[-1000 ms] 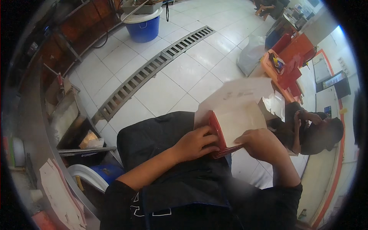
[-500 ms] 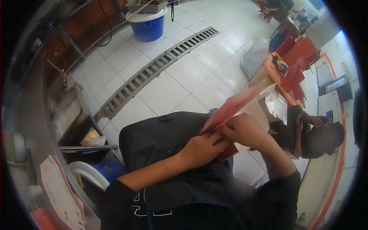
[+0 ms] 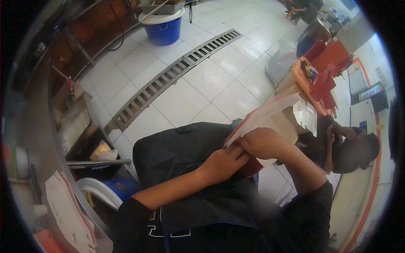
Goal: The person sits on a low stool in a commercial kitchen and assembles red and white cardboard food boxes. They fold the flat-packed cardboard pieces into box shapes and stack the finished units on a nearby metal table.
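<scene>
Fingers (image 3: 244,157) of both hands come together on a card box, red outside and pale inside. Bent against its red lower side, the left hand (image 3: 222,164) is clamped on the card; the right hand (image 3: 266,142) pinches the same edge, its fingertips touching or nearly touching the left ones, I cannot tell which. From the fingers the box (image 3: 283,120) spreads up and to the right, one pale panel tilted above the knuckles. Below and left of the fingers lies a black apron (image 3: 177,147). To their right, past the box, is a person (image 3: 352,154) in dark clothes. Well left of them are a blue tub (image 3: 120,187) and, lower, flat white cards (image 3: 63,206). Up and right of the fingers stands an orange tray (image 3: 300,78) with red card (image 3: 323,92). Beyond the fingers, a drain (image 3: 177,71) crosses the tiles; farthest, a blue bucket (image 3: 163,34).
</scene>
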A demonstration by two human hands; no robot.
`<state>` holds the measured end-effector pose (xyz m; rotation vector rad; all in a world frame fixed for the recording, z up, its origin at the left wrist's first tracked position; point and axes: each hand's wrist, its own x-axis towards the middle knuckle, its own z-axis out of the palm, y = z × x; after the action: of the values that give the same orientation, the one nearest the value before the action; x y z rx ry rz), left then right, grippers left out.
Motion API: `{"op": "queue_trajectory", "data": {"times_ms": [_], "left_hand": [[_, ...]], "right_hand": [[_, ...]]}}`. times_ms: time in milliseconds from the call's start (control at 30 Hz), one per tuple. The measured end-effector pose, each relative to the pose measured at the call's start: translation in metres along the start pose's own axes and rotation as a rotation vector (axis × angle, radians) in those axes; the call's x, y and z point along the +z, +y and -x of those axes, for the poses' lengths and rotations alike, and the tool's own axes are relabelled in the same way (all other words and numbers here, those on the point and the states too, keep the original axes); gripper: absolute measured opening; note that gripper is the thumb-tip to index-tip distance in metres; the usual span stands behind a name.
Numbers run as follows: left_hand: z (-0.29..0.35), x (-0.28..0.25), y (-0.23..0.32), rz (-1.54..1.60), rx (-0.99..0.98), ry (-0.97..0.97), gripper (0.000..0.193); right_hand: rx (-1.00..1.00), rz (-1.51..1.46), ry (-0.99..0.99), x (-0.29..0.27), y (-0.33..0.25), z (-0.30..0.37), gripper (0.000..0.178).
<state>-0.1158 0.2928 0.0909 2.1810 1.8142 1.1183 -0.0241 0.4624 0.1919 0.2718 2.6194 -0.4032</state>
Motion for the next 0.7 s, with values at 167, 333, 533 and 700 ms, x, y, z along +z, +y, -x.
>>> {"op": "queue_trajectory", "data": {"times_ms": [167, 333, 533, 700], "left_hand": [[-0.001, -0.013, -0.005, 0.111, -0.045, 0.010, 0.030], [0.010, -0.022, -0.034, 0.201, -0.066, -0.005, 0.028], [0.000, -0.028, -0.056, 0.174, -0.024, 0.065, 0.024], [-0.017, -0.029, -0.053, 0.140, 0.029, 0.037, 0.020]], "right_hand": [[0.124, -0.141, -0.066, -0.015, 0.001, 0.006, 0.040], [0.247, -0.335, 0.565, -0.025, 0.058, 0.055, 0.028], [0.422, -0.601, 0.645, 0.007, 0.057, 0.087, 0.028], [0.460, -0.440, 0.721, 0.030, 0.072, 0.086, 0.030]]}}
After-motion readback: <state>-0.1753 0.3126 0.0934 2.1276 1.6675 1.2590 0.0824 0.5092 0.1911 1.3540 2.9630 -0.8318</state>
